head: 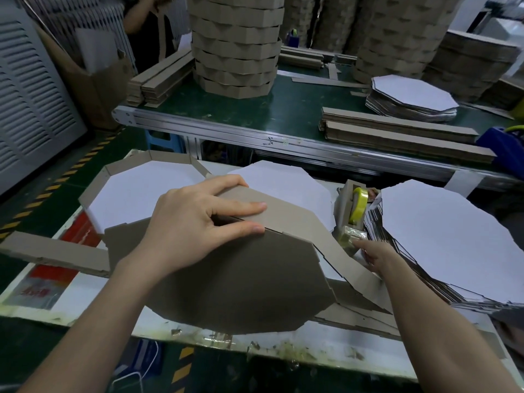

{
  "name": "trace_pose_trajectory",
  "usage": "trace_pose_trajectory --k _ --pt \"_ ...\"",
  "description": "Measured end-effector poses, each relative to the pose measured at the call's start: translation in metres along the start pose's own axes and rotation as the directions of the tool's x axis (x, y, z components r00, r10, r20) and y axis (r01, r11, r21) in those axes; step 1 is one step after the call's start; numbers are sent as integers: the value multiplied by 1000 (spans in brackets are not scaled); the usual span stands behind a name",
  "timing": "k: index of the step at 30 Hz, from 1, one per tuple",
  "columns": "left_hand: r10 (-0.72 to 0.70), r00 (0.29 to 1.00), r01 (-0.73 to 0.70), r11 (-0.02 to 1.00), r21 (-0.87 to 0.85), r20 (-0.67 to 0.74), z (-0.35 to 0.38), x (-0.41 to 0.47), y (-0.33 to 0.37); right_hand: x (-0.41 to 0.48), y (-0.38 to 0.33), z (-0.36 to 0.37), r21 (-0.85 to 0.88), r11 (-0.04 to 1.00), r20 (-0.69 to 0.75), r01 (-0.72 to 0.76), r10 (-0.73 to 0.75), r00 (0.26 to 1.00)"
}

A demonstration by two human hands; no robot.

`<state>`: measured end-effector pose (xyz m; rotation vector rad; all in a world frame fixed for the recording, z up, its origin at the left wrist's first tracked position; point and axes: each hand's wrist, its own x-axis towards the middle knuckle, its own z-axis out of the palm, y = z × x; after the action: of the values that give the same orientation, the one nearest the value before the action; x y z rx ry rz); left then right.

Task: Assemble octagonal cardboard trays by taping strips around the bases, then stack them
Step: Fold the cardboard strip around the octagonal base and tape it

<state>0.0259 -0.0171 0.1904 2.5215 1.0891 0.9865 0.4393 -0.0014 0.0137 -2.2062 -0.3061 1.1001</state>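
Note:
A brown octagonal base (241,287) stands tilted on the white bench, its brown side toward me. A brown cardboard strip (283,214) wraps over its upper edge. My left hand (198,219) grips that upper edge, thumb on the base and fingers over the strip. My right hand (374,256) reaches to the tape dispenser (351,217) with its yellowish roll, fingertips at the tape end; whether they pinch it is hidden. A finished tray (141,191) with a white floor lies at the left.
A stack of white-faced octagonal bases (442,239) sits at the right, another base (283,188) behind my work. Across the green conveyor table (283,112) stand tall tray stacks (235,52), strip bundles (397,134) and more bases (411,95). A person stands at back left.

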Motion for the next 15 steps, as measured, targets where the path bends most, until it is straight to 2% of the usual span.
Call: trace_pose_trajectory --k 6,9,15 --pt "-7 1000 7 1000 4 2 -1 2 -3 1 14 -4 -196 955 59 221 -213 975" --pt "-4 1000 3 1000 4 5 1 4 -4 -1 20 -4 -112 945 26 307 -307 952" --pt "-8 1000 8 1000 -5 14 4 9 -4 -6 19 -8 187 972 82 142 -160 984"
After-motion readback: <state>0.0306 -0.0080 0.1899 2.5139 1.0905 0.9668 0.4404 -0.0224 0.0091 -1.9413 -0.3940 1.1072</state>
